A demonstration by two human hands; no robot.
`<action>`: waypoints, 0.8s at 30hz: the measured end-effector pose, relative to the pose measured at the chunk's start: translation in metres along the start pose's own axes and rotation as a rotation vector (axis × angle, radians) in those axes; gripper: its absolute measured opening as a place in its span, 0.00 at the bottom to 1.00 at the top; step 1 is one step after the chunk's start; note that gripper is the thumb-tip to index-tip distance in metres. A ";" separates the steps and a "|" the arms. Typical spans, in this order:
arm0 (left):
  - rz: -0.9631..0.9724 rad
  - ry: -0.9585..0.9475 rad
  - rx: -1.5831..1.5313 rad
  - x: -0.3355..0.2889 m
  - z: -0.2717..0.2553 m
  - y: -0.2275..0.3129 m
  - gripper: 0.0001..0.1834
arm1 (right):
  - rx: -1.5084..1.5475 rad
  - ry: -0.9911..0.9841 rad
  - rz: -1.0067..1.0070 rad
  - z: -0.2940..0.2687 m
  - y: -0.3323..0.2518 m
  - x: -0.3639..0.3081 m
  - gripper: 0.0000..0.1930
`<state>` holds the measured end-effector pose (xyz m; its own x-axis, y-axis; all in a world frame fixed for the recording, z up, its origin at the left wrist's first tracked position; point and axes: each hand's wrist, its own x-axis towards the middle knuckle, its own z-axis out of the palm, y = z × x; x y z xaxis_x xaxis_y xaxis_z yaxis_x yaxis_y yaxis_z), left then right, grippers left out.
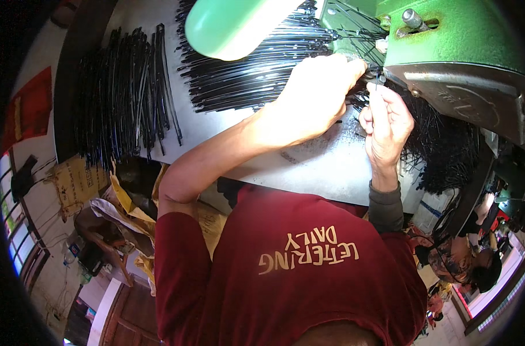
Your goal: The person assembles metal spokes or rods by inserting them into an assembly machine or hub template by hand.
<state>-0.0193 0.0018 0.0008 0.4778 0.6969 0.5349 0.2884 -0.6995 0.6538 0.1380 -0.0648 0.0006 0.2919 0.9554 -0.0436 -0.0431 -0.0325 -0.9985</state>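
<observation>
My left hand (323, 92) reaches across the metal tabletop to the green machine (456, 34), its fingers closed at the small work point (373, 72). Whatever it grips there is hidden by the fingers and the glare. Just to the right and nearer, my right hand (387, 124) has thumb and finger pinched together at the same spot. A thin dark piece seems to show at its fingertips, too small to name. Beyond my left forearm lies a wide row of thin black rods (239, 86), laid side by side.
A second pile of black rods (124, 98) lies at the left of the metal tabletop (308, 170). Tangled thin black pieces (447, 155) heap up under the machine at right. A pale green rounded lamp or cover (228, 29) overhangs the rods. Another person (470, 262) is at far right.
</observation>
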 end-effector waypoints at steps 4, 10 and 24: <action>-0.012 -0.002 0.000 0.000 0.001 0.002 0.15 | 0.012 0.009 -0.007 0.000 0.000 0.000 0.07; -0.012 -0.018 0.000 0.001 0.001 0.001 0.15 | 0.047 0.003 -0.013 -0.001 0.004 0.001 0.07; 0.203 -0.152 0.188 0.014 -0.019 -0.013 0.11 | 0.204 -0.129 0.120 -0.012 0.002 0.007 0.07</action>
<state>-0.0323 0.0237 0.0095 0.6558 0.5183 0.5490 0.3158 -0.8488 0.4241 0.1511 -0.0616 -0.0017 0.1494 0.9783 -0.1439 -0.2653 -0.1006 -0.9589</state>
